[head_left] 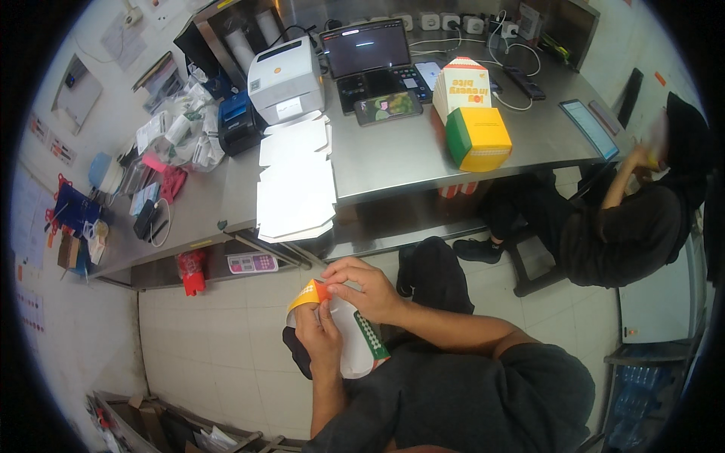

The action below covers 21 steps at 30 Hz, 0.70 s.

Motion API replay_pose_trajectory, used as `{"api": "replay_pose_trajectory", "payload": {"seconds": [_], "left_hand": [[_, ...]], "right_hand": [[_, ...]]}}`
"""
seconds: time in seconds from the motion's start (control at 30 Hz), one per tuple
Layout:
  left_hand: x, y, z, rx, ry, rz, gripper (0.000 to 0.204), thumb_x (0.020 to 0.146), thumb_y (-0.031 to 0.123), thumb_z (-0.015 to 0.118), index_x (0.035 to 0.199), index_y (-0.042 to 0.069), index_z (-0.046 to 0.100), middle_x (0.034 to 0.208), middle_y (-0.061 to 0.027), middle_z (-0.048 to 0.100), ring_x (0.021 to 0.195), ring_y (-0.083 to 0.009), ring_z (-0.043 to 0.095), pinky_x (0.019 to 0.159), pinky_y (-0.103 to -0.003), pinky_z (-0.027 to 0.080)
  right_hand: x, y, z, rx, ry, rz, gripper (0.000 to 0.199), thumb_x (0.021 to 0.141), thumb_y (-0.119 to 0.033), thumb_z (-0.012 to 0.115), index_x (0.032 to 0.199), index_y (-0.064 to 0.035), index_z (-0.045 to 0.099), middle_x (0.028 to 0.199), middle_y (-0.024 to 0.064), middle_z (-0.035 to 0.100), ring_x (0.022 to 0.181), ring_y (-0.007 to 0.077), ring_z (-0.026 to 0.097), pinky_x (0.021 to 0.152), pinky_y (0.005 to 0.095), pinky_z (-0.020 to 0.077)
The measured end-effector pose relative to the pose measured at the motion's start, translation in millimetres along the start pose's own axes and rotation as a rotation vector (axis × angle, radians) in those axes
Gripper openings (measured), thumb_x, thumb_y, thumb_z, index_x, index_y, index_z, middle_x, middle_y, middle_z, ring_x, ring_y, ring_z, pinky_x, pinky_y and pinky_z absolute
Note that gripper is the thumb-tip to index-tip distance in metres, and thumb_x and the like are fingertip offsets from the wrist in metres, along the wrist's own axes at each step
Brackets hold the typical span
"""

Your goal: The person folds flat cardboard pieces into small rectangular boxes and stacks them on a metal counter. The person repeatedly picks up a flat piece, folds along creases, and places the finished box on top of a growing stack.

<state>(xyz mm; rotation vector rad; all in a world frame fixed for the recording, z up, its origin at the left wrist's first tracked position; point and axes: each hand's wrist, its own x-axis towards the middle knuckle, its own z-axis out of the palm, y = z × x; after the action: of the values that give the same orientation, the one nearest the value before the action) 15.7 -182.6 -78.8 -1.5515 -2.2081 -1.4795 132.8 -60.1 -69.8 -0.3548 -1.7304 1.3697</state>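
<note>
Both hands grip one flat cardboard box blank [355,340] over the lap: left hand [321,336] pinching its edge, right hand [366,291] closed on the orange-yellow flap. Its underside is hidden; white inside, green-edged.

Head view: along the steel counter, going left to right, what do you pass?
Black label printer → white printer → laptop → folded green and yellow carton → tablet near the counter's right end. The stack of flat white cartons sits below the printers, so I leave it out of the order.
</note>
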Motion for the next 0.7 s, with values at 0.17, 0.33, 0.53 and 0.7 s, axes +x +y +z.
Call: {"api": "replay_pose_trajectory", "payload": {"seconds": [0.17,0.33,0.53,0.7], "left_hand": [[-4.4,-2.8,3.1,-0.068,-0.061,-0.078,0.013,0.105,0.008,0.065,0.111,-0.004,0.065,0.112,-0.0247,0.072,0.101,-0.0409,0.072,0.088,-0.043,0.056],[-7.3,-7.7,1.8,-0.14,-0.081,-0.143,0.016,0.107,0.011,0.064,0.113,-0.003,0.064,0.111,-0.0207,0.072,0.099,-0.0292,0.072,0.087,-0.037,0.056],[-8.1,-9.1,8.6,-0.644,0.03,-0.296,0.016,0.107,0.011,0.067,0.114,-0.003,0.063,0.118,-0.0133,0.071,0.107,-0.0186,0.069,0.097,-0.032,0.054],[-10.1,-7.8,13.3,-0.876,0.184,-0.351,0.018,0.104,0.002,0.068,0.12,-0.004,0.062,0.127,-0.0186,0.07,0.114,-0.0222,0.071,0.103,-0.036,0.056]], "right_hand": [[-2.1,1.5,1.8,0.045,-0.044,0.055,0.011,0.102,-0.009,0.067,0.107,-0.0003,0.073,0.123,0.0129,0.069,0.117,0.0254,0.066,0.101,0.0375,0.0528],[-5.0,3.3,0.4,0.076,-0.062,0.087,0.012,0.103,-0.011,0.067,0.106,-0.0008,0.073,0.123,0.0122,0.069,0.117,0.025,0.065,0.101,0.0378,0.0521],[-2.0,-0.7,-0.4,0.113,-0.104,0.092,0.014,0.102,-0.013,0.069,0.108,-0.0014,0.075,0.123,0.0115,0.068,0.119,0.0256,0.063,0.102,0.0377,0.0509],[-0.4,-7.4,-1.2,-0.048,-0.177,0.031,0.014,0.1,-0.014,0.072,0.108,-0.0032,0.077,0.123,0.0091,0.068,0.117,0.0264,0.062,0.102,0.0388,0.0497]]}}
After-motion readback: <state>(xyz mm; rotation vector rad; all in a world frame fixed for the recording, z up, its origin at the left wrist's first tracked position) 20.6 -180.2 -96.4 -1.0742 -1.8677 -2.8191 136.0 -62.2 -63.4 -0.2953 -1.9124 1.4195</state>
